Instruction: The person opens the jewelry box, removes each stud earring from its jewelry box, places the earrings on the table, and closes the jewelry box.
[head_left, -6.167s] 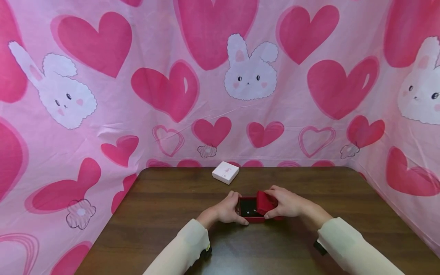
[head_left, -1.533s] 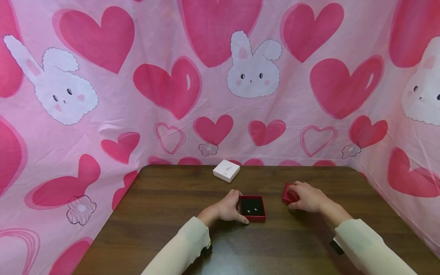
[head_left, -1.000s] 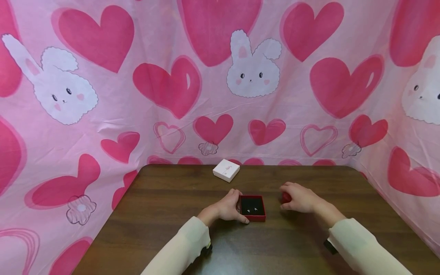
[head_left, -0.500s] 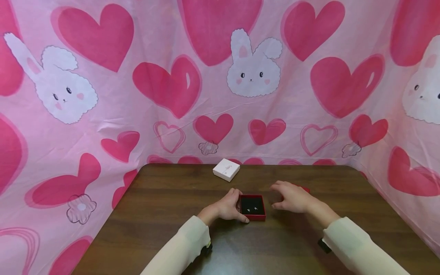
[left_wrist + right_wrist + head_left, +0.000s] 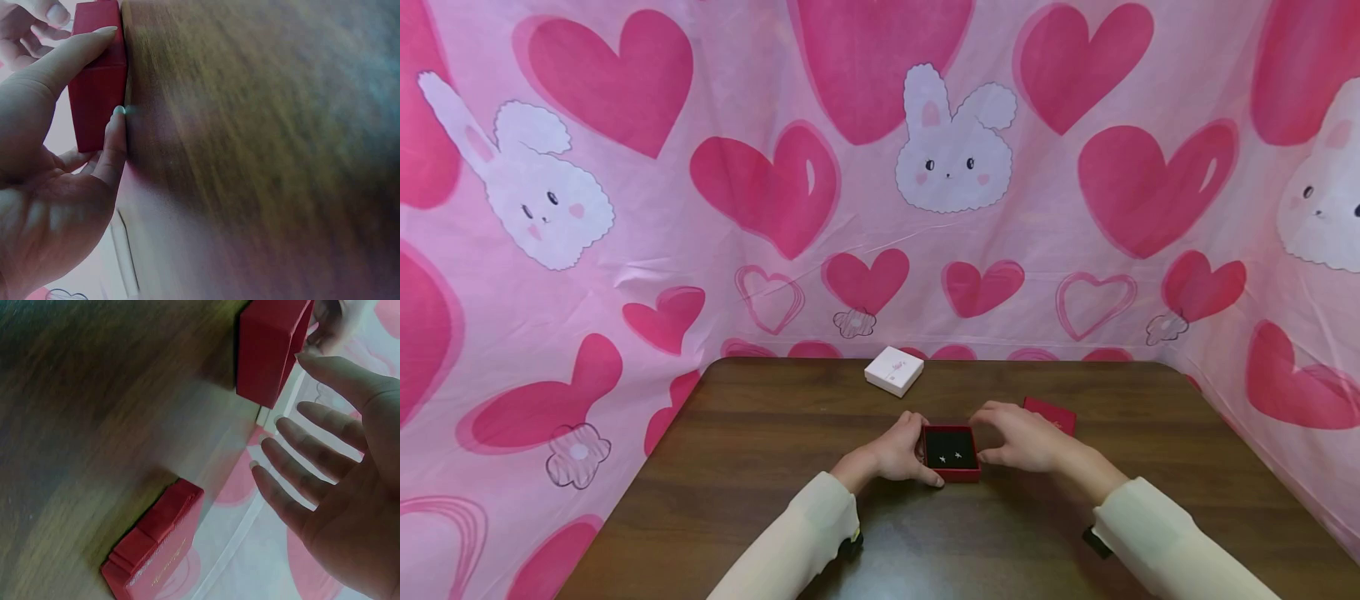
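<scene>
A red jewelry box (image 5: 961, 477) stands uncovered on the table, its black pad (image 5: 950, 440) facing up. Two small silvery star-shaped pieces, like stud earrings (image 5: 958, 455), sit on the pad. My left hand (image 5: 895, 450) holds the box by its left side, the thumb along the front wall and fingers at the back, as the left wrist view also shows. My right hand (image 5: 1018, 437) hovers at the box's right edge with fingers spread and nothing in them; in the right wrist view its thumb tip appears close to the rim. Behind it lies the red lid (image 5: 159, 544) with a ribbon band.
A white square box (image 5: 893, 372) with pink print lies near the table's far edge. Pink cloth with hearts and rabbits (image 5: 951, 171) hangs round the wooden table (image 5: 775, 425).
The right hand took the red lid off the box, set it down at the right and released it. Since then it has come back left to the box. The left hand stayed in place.
</scene>
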Motion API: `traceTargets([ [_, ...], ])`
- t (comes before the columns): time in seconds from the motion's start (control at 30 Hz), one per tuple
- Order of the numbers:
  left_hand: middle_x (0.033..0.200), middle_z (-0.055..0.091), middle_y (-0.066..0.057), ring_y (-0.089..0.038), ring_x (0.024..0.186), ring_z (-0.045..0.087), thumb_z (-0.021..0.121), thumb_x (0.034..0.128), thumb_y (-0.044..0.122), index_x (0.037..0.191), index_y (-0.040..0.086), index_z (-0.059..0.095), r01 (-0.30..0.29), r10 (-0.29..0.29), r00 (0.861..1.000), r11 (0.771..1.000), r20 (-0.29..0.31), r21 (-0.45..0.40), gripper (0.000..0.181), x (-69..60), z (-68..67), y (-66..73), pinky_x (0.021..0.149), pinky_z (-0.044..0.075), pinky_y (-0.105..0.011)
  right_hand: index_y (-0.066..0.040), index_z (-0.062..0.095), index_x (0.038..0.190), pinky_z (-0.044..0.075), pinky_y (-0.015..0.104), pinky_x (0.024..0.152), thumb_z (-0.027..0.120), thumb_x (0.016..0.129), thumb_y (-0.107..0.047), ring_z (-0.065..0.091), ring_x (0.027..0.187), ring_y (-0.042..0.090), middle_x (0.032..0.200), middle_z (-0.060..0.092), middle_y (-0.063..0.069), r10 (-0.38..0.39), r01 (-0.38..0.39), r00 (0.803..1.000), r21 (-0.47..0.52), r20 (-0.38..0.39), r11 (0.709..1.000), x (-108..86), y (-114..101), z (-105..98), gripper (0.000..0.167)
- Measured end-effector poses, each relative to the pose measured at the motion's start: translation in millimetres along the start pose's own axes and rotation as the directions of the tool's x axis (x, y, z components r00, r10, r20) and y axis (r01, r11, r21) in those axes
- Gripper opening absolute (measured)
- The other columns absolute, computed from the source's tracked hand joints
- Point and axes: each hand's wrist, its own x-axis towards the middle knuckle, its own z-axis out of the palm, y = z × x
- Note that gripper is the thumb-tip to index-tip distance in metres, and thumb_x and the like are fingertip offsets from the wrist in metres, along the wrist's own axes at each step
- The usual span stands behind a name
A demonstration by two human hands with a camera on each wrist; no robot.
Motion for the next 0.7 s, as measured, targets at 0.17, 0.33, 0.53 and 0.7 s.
traceTargets([
  [0.17, 0.113, 0.046, -0.003, -0.014, 0.102, 0.049, 0.095, 0.0714, 0.032, 0.127, 0.004, 0.048, 0.009, -0.009, 1.0, 1.0, 0.006, 0.006, 0.078, -0.1, -0.3, 0.5, 0.096, 0.046, -0.031, -0.005, 0.069, 0.123, 0.052, 0.053, 0.095, 0.081, 0.086, -0.019, 0.062, 0.108, 0.03, 0.117, 0.067, 0.008, -0.072, 0.072, 0.997, 0.069, 0.008, 0.995, 3.9, -2.1, 4.0, 0.041],
  [0.33, 0.114, 0.045, -0.002, -0.014, 0.103, 0.049, 0.094, 0.0724, 0.034, 0.129, 0.005, 0.047, 0.023, -0.023, 1.0, 1.0, 0.016, 0.004, 0.079, -1.4, -1.8, 2.2, 0.097, 0.046, -0.032, -0.003, 0.069, 0.121, 0.053, 0.05, 0.094, 0.081, 0.086, -0.011, 0.061, 0.104, 0.028, 0.115, 0.066, 0.008, -0.108, 0.104, 0.994, 0.114, 0.026, 0.988, 8.3, -4.6, 8.5, 0.038],
  [0.53, 0.113, 0.045, -0.002, -0.015, 0.102, 0.049, 0.093, 0.0736, 0.033, 0.13, 0.005, 0.046, 0.03, -0.029, 0.999, 1.0, 0.023, -0.003, 0.079, -1.7, -1.9, 2.3, 0.096, 0.046, -0.032, -0.002, 0.069, 0.119, 0.054, 0.045, 0.09, 0.08, 0.086, -0.008, 0.059, 0.098, 0.026, 0.112, 0.066, 0.009, -0.115, 0.111, 0.993, 0.116, 0.027, 0.987, 10.8, -7.3, 12.3, 0.035],
  [0.7, 0.113, 0.044, -0.003, -0.016, 0.102, 0.05, 0.093, 0.0749, 0.032, 0.13, 0.005, 0.046, 0.036, -0.035, 0.999, 0.999, 0.03, -0.016, 0.077, -1.5, -1.7, 1.2, 0.095, 0.047, -0.032, -0.001, 0.069, 0.118, 0.056, 0.042, 0.087, 0.08, 0.086, -0.008, 0.06, 0.095, 0.024, 0.109, 0.067, 0.01, -0.133, 0.13, 0.991, 0.1, 0.029, 0.986, 13.4, -10.0, 14.3, 0.034],
])
